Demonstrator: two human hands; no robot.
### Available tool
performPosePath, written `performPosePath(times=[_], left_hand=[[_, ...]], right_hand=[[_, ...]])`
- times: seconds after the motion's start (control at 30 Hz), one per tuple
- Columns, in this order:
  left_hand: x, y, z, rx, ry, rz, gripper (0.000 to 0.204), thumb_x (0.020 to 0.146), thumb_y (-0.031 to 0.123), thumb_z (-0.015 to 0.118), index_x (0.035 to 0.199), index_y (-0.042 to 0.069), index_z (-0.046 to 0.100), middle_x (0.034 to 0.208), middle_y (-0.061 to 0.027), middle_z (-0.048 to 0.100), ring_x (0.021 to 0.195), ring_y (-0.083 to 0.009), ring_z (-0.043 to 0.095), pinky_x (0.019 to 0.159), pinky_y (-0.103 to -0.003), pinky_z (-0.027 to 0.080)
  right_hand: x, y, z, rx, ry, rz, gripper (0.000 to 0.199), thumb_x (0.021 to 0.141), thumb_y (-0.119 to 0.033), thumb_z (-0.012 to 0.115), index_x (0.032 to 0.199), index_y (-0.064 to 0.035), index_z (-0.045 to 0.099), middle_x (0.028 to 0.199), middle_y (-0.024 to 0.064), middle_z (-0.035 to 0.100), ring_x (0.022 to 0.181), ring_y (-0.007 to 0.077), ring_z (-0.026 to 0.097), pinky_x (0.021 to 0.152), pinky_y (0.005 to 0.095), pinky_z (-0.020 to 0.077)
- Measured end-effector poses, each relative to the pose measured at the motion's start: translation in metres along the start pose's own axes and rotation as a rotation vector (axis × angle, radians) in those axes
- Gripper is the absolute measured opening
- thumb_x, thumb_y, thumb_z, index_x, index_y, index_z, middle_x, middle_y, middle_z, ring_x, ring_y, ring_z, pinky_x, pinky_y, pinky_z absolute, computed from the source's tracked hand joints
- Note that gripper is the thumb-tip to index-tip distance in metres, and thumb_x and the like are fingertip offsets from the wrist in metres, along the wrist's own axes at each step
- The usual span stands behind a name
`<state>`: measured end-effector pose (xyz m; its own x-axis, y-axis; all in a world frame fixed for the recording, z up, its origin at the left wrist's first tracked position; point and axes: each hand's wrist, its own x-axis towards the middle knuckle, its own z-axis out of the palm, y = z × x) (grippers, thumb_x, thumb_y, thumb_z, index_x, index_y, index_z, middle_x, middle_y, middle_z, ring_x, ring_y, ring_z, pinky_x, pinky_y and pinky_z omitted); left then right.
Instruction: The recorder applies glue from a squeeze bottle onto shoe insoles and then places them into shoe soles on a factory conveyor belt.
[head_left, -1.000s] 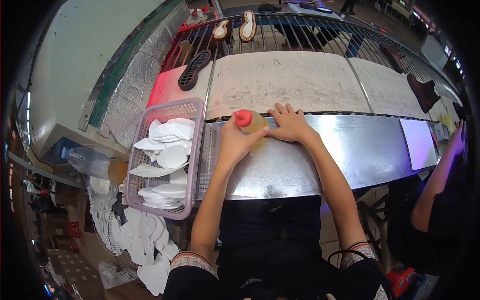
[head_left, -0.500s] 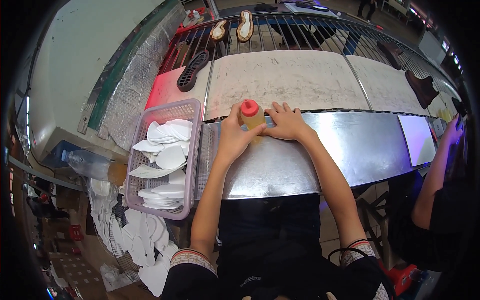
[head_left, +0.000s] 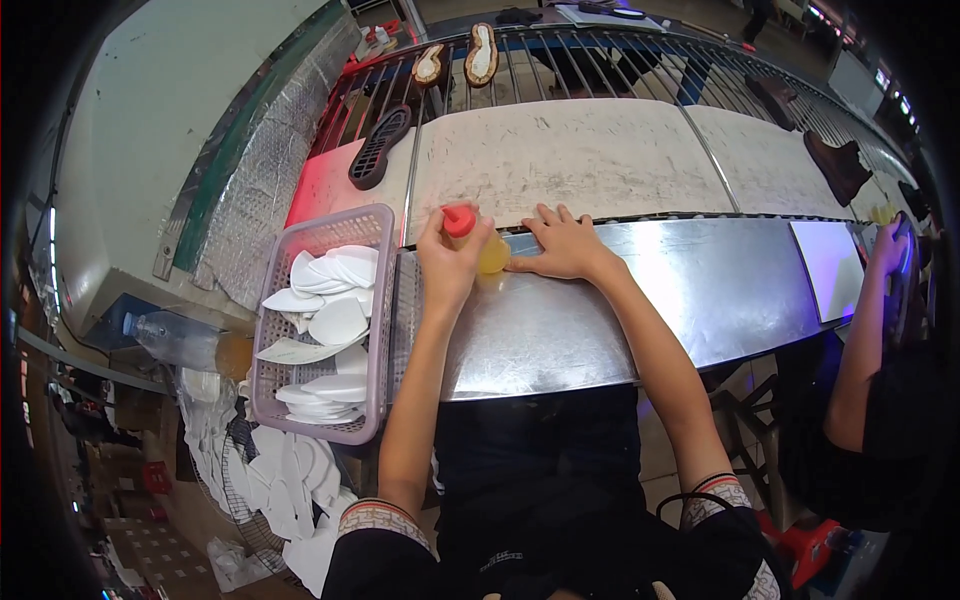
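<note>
A squeeze bottle (head_left: 492,257) with a red cap and yellowish liquid leans to the left over the metal tabletop (head_left: 540,340). My left hand (head_left: 447,270) is closed round its upper part, just under the cap. On the far edge of the metal top my right hand (head_left: 570,246) lies with fingers apart, pointing toward the white conveyor belt. Its thumb reaches to the bottle's lower end; whether they touch I cannot tell. To the left of my left hand stands a lilac plastic basket (head_left: 386,330), with white insole-shaped pieces (head_left: 338,320) stacked inside.
Beyond lies the white belt (head_left: 560,150) with a black shoe sole (head_left: 380,147), and brown boots (head_left: 838,168) at right. Two more soles (head_left: 481,55) rest on the roller rack. A machine housing (head_left: 170,150) is at left. A co-worker's arm (head_left: 860,350) shows at right.
My left hand has moved left and tipped the bottle's cap to the left. The right hand has stayed nearly in place. Items on the belt have shifted slightly left in the picture.
</note>
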<state>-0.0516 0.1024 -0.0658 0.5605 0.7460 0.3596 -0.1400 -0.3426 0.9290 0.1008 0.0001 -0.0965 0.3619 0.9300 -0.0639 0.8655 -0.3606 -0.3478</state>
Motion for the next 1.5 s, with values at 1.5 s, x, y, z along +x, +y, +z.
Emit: performPosePath(times=[1.5], left_hand=[[-0.028, -0.017, 0.014, 0.160, 0.094, 0.170, 0.046, 0.098, 0.032, 0.048, 0.127, -0.004, 0.052, 0.119, -0.0201, 0.060, 0.104, -0.0230, 0.060, 0.090, -0.032, 0.045]], right_hand=[[-0.001, -0.024, 0.003, 0.678, 0.230, -0.412, 0.056, 0.071, -0.029, 0.072, 0.113, 0.0018, 0.052, 0.099, 0.0204, 0.063, 0.092, 0.0331, 0.062, 0.081, 0.0380, 0.0474]])
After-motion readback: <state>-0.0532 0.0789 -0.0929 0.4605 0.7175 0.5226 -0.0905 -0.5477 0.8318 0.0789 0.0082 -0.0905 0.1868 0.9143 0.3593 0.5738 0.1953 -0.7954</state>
